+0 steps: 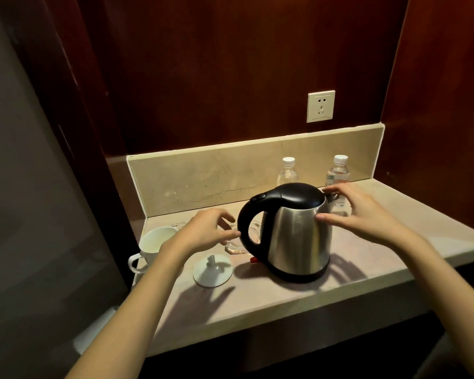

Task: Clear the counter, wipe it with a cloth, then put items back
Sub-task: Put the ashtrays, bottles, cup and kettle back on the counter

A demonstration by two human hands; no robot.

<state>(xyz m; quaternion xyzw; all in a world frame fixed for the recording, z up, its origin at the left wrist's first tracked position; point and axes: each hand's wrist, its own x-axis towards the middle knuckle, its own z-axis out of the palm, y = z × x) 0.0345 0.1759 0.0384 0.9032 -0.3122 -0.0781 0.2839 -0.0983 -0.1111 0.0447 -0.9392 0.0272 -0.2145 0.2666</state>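
A steel kettle [296, 236] with a black lid and handle stands on its base in the middle of the beige counter [285, 299]. My left hand [205, 232] hovers just left of the handle, fingers loosely spread, holding nothing. My right hand [359, 212] is at the kettle's right side, thumb touching the steel wall and fingers near the lid's rim, not closed round it. A white mug [153, 246] stands at the left edge. Its white lid [212, 270] lies in front of my left wrist. A clear glass [236, 243] sits behind the handle, partly hidden.
Two clear water bottles with white caps stand at the back, the left bottle [287, 172] and the right bottle [337, 175], against the marble backsplash [203, 173]. A wall socket [320, 106] is above them. Dark wood panels enclose the niche on both sides.
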